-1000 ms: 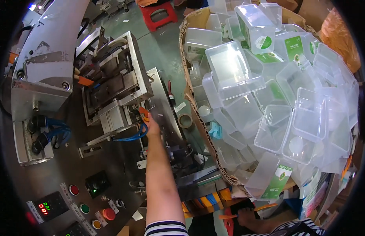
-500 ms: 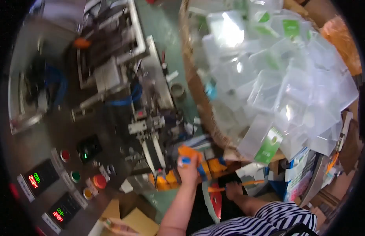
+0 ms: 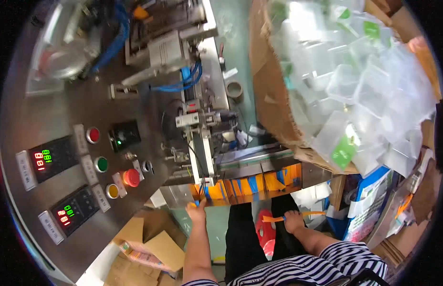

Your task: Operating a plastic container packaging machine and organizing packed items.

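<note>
My left hand point(image 3: 197, 212) is at the left end of a metal ledge, its fingers pinched together. A bit of orange and blue shows at its fingertips, too small to name. Along the ledge stands a tight row of orange and blue flat pieces point(image 3: 245, 186). My right hand point(image 3: 293, 221), over my right thigh, is closed around a long thin orange strip point(image 3: 315, 213). The strip sticks out on both sides of the fist, with a touch of blue beside the fingers. Just above my left hand is the end of a narrow machine track point(image 3: 201, 157).
On the left is a control panel with a red stop button point(image 3: 131, 178) and lit displays point(image 3: 42, 159). A large carton point(image 3: 271, 90) of clear plastic boxes point(image 3: 369, 90) stands far right. An open cardboard box point(image 3: 161, 250) is at lower left, a red stool point(image 3: 265, 233) between my legs.
My left hand has moved left and down from the middle of the row; the orange and blue piece seen in it before no longer shows whole. My right hand keeps its strip. The view has shifted.
</note>
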`<control>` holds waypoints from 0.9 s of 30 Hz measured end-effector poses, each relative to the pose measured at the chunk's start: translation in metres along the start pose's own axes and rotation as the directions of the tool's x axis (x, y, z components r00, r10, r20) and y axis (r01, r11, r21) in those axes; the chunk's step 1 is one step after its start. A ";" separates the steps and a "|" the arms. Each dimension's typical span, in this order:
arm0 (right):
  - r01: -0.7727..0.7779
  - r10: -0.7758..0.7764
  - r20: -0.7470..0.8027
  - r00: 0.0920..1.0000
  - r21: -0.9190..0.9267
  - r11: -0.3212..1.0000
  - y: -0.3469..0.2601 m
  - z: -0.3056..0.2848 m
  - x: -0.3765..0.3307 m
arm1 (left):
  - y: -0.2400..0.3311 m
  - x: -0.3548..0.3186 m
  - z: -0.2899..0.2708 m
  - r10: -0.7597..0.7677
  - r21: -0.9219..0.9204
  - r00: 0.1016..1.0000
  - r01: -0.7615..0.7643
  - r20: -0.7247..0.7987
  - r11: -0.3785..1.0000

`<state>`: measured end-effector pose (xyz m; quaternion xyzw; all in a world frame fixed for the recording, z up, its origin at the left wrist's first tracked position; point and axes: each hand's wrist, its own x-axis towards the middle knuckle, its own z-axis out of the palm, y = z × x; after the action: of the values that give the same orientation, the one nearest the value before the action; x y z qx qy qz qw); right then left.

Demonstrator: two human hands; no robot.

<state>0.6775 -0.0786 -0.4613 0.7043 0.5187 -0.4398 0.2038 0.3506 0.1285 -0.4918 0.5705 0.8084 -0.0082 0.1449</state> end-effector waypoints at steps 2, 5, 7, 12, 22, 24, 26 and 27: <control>0.057 -0.058 0.016 0.998 0.066 0.996 0.008 -0.001 -0.005 | -0.014 -0.011 -0.020 -0.087 0.027 0.972 0.083 0.217 0.996; 0.162 -0.124 -0.146 0.982 0.294 0.942 0.010 -0.027 -0.018 | -0.002 -0.063 -0.056 -0.320 -0.061 0.922 0.340 0.219 0.938; 0.254 -0.164 -0.227 0.960 0.456 0.853 -0.002 -0.063 -0.033 | 0.032 -0.091 -0.090 0.274 0.054 0.772 -0.370 0.573 0.928; 0.321 -0.299 -0.219 0.929 0.878 0.356 -0.052 -0.179 -0.103 | 0.188 -0.159 -0.168 0.539 -0.632 0.706 -0.167 0.460 0.757; 0.516 -0.216 -0.474 0.854 0.712 0.476 -0.097 -0.235 -0.237 | 0.229 -0.181 -0.300 0.741 -0.584 0.482 -0.461 0.467 0.668; 0.516 -0.192 -0.491 0.850 0.702 0.491 -0.121 -0.231 -0.257 | 0.210 -0.180 -0.320 0.790 -0.632 0.443 -0.481 0.424 0.608; 0.516 -0.194 -0.517 0.834 0.602 0.609 -0.150 -0.224 -0.271 | 0.179 -0.178 -0.340 0.834 -0.619 0.481 -0.576 0.271 0.533; 0.639 -0.238 -0.641 0.729 0.514 0.572 -0.162 -0.216 -0.278 | 0.162 -0.175 -0.350 0.829 -0.666 0.479 -0.522 0.287 0.533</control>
<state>0.5978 -0.0100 -0.0883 0.6553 0.5065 -0.4402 -0.3469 0.4756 0.0869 -0.0897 0.7619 0.3878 0.0859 0.5115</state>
